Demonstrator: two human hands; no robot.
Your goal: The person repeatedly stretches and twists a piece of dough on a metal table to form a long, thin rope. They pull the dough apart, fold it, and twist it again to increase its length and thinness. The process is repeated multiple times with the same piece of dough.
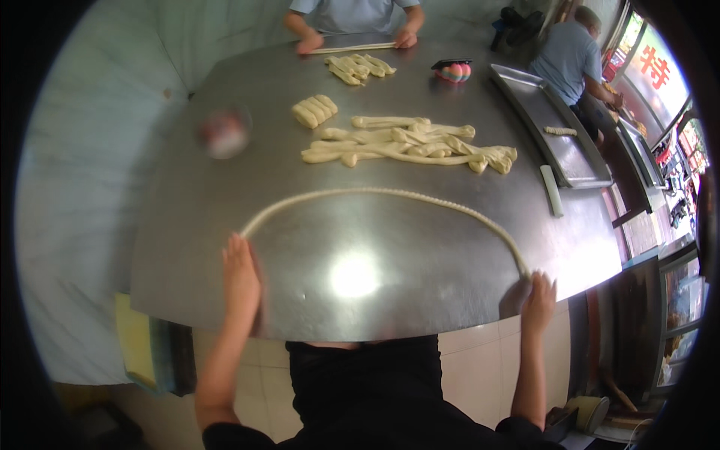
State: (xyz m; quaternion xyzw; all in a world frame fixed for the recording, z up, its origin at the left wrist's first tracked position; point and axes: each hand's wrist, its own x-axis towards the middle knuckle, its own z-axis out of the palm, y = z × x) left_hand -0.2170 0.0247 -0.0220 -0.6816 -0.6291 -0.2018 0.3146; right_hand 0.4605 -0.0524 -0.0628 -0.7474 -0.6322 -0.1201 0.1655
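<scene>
A long, thin, twisted rope of dough (365,190) curves in an arc across the metal table (315,247). At its left end lies my left hand (242,275), fingers together over the dough. My right hand (539,301) is at the other end, near the table's right front edge, somewhat blurred. Whether the fingers grip the ends or only press on them cannot be told. Beyond the arc, several loose dough strips (405,143) lie in an overlapping pile. A small block of cut dough pieces (315,111) sits behind them to the left.
Across the table, a co-worker's hands (358,45) hold a dough strand near more strips (357,67). A phone on a colourful stand (453,70) stands at the back. At right are a metal tray (548,126) with a twisted dough piece (560,131) and a pale bar (552,190). Another person (571,62) works beyond.
</scene>
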